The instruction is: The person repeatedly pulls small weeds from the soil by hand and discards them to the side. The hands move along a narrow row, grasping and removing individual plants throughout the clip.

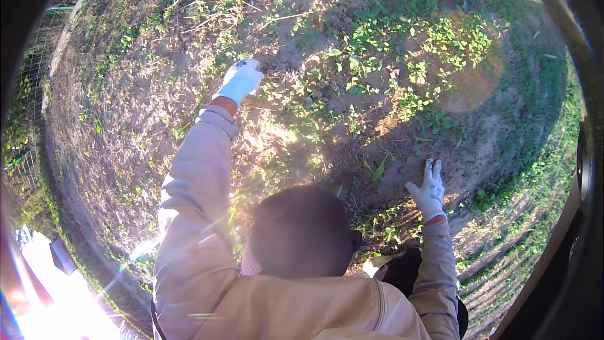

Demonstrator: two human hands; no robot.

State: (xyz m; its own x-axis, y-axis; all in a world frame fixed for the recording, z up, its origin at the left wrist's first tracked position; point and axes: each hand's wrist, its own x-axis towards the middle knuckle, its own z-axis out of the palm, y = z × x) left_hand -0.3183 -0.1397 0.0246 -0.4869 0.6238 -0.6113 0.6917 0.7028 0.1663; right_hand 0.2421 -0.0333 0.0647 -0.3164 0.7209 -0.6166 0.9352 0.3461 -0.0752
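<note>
My left hand (240,80), in a white work glove with dark printing, reaches forward over dry, weedy soil (278,59). Its fingers are curled in, and whether anything lies inside them is hidden. Lower and to the right, my right hand (429,192) wears a matching glove, soiled at the fingertips. Thumb and fingers are spread over shaded bare earth, holding nothing. Just left of it lie some long green leaves (379,170). Low leafy plants (424,75) grow farther ahead, between and beyond the hands.
A dark rounded shape (302,231) at bottom centre hides the ground close to me. Dry stalks (283,20) litter the soil ahead. A wire fence (35,52) runs along the far left. Furrowed ground (500,255) lies at the lower right; strong glare washes out the lower left.
</note>
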